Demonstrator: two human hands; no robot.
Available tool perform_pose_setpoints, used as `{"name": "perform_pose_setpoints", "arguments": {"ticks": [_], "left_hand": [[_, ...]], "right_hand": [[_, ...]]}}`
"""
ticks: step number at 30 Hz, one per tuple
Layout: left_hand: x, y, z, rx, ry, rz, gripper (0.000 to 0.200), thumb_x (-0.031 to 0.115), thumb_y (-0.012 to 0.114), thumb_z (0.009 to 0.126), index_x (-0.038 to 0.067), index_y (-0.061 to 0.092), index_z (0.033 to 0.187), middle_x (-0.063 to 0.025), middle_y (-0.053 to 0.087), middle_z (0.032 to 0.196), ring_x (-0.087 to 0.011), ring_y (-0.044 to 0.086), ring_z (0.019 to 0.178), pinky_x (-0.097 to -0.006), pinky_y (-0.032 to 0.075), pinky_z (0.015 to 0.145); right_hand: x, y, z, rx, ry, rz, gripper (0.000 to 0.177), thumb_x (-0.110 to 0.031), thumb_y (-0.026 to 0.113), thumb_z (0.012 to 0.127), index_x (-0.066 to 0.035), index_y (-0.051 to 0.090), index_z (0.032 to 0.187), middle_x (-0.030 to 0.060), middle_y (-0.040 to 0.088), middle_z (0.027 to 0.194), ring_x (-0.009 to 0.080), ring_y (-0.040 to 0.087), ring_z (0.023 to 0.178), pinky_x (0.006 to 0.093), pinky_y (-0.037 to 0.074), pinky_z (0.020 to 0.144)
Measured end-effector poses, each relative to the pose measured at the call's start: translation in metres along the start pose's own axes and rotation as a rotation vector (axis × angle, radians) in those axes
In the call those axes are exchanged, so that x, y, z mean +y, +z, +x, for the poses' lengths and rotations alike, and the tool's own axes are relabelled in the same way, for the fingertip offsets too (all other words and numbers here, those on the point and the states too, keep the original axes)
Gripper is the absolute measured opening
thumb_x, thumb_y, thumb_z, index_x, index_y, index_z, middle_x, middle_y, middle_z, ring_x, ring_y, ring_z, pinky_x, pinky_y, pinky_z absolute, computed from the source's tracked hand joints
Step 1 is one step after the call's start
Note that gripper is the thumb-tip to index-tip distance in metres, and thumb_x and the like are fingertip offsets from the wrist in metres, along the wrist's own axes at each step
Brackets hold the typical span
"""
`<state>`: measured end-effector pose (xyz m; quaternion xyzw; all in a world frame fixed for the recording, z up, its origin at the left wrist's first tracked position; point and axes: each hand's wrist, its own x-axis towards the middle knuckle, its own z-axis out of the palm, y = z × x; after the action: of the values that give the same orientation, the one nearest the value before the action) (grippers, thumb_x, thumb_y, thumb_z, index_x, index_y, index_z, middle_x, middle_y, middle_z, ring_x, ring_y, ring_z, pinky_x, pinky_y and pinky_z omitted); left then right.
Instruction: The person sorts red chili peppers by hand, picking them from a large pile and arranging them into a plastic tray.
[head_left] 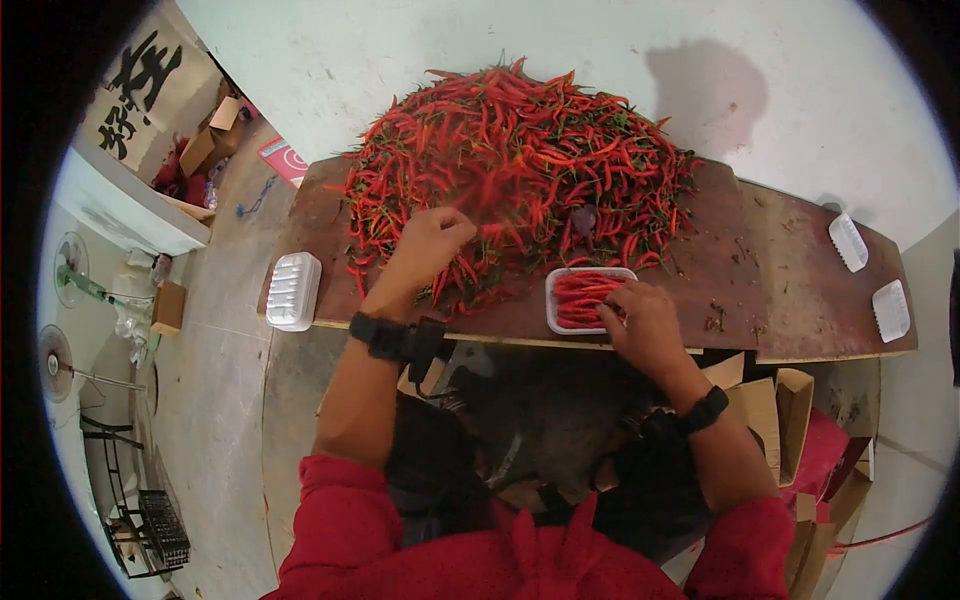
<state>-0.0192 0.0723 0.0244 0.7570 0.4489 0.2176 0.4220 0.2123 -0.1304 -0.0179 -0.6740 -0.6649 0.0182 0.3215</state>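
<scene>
Where the right hand (648,325) rests, red chillies (583,295) seemingly lie parallel.

On the counter (790,290) the pile of chillies (520,150) lies at twelve o'clock from the person, with a small tray (585,298) holding chillies just before it at one o'clock, on the near edge. A stack of trays (293,290) sits at ten o'clock on the counter's near corner. At two o'clock, well apart from the pile, lie a single tray (848,241) and, nearer, another tray (890,310), with cardboard boxes (775,400) below the counter.
</scene>
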Motion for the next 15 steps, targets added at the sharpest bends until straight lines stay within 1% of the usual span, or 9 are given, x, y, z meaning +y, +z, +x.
{"name": "perform_pose_setpoints", "arguments": {"ticks": [1,3,4,7,9,10,12,14,15], "left_hand": [[0.004,0.0,-0.002,-0.001,0.001,0.0,0.019,0.018,0.062,0.079,0.0,0.064,0.085,-0.0038,0.06,0.074,-0.0153,0.058,0.073,-0.03,0.046,0.068],[0.017,0.002,-0.01,-0.21,0.011,-0.058,0.018,0.017,0.062,0.08,0.0,0.063,0.085,-0.0003,0.059,0.074,-0.0103,0.055,0.071,-0.0265,0.045,0.066],[0.024,0.006,-0.016,-0.211,0.01,-0.059,0.018,0.017,0.062,0.08,0.0,0.063,0.085,-0.0003,0.059,0.074,-0.0103,0.055,0.071,-0.0265,0.045,0.066],[0.035,0.026,-0.03,-0.365,0.066,0.03,0.016,0.016,0.063,0.08,0.001,0.064,0.085,-0.0005,0.06,0.074,-0.0089,0.056,0.071,-0.0262,0.045,0.066],[0.032,0.043,-0.033,-0.443,0.222,0.065,0.015,0.015,0.065,0.08,0.001,0.064,0.085,-0.0008,0.062,0.076,-0.008,0.056,0.071,-0.0262,0.046,0.067],[0.04,0.044,-0.039,-0.506,0.153,-0.011,0.014,0.014,0.065,0.081,0.001,0.063,0.086,-0.0015,0.063,0.077,-0.0082,0.057,0.074,-0.0264,0.046,0.067],[0.034,0.052,-0.041,-0.496,0.202,-0.048,0.013,0.013,0.065,0.081,0.001,0.063,0.086,-0.0015,0.063,0.077,-0.0078,0.056,0.073,-0.0259,0.046,0.067],[0.03,0.057,-0.042,-0.483,0.249,-0.084,0.012,0.012,0.064,0.082,0.001,0.063,0.087,-0.0015,0.063,0.077,-0.0074,0.056,0.073,-0.0254,0.046,0.066],[0.031,0.058,-0.043,-0.465,0.248,-0.084,0.011,0.011,0.064,0.082,0.001,0.063,0.087,-0.0015,0.063,0.077,-0.0073,0.056,0.073,-0.0253,0.046,0.067]], "right_hand": [[-0.002,-0.001,0.001,-0.013,0.022,0.012,0.012,-0.015,0.067,0.075,-0.005,0.064,0.081,0.0111,0.062,0.079,0.0314,0.06,0.077,0.0427,0.044,0.071],[-0.005,-0.001,0.002,-0.027,0.046,0.023,0.013,-0.013,0.068,0.074,-0.003,0.065,0.083,0.0111,0.064,0.081,0.0317,0.061,0.076,0.0406,0.046,0.07],[-0.007,-0.001,0.003,0.002,0.079,0.117,0.013,-0.012,0.068,0.074,-0.003,0.066,0.083,0.0116,0.065,0.082,0.0302,0.062,0.077,0.0385,0.047,0.07],[-0.014,-0.001,0.003,0.023,0.155,0.296,0.013,-0.01,0.068,0.075,-0.002,0.067,0.085,0.0123,0.066,0.085,0.0264,0.064,0.078,0.0343,0.05,0.069],[-0.021,-0.003,0.001,0.016,0.199,0.379,0.014,-0.009,0.068,0.076,-0.002,0.067,0.087,0.0125,0.067,0.087,0.024,0.065,0.079,0.0321,0.05,0.069],[-0.024,-0.004,0.0,-0.047,0.212,0.393,0.016,-0.011,0.068,0.077,-0.001,0.068,0.089,0.0122,0.067,0.087,0.0224,0.065,0.078,0.0314,0.05,0.069],[-0.027,-0.005,-0.002,-0.11,0.227,0.406,0.017,-0.012,0.068,0.077,-0.001,0.068,0.091,0.012,0.067,0.087,0.0207,0.065,0.077,0.0307,0.049,0.068],[-0.029,-0.006,-0.003,-0.184,0.267,0.429,0.018,-0.015,0.067,0.077,-0.003,0.069,0.091,0.0138,0.067,0.086,0.0266,0.065,0.078,0.0345,0.051,0.071],[-0.03,-0.006,-0.004,-0.185,0.266,0.429,0.018,-0.015,0.067,0.077,-0.003,0.069,0.091,0.0138,0.067,0.086,0.0266,0.065,0.078,0.0345,0.051,0.071]]}}
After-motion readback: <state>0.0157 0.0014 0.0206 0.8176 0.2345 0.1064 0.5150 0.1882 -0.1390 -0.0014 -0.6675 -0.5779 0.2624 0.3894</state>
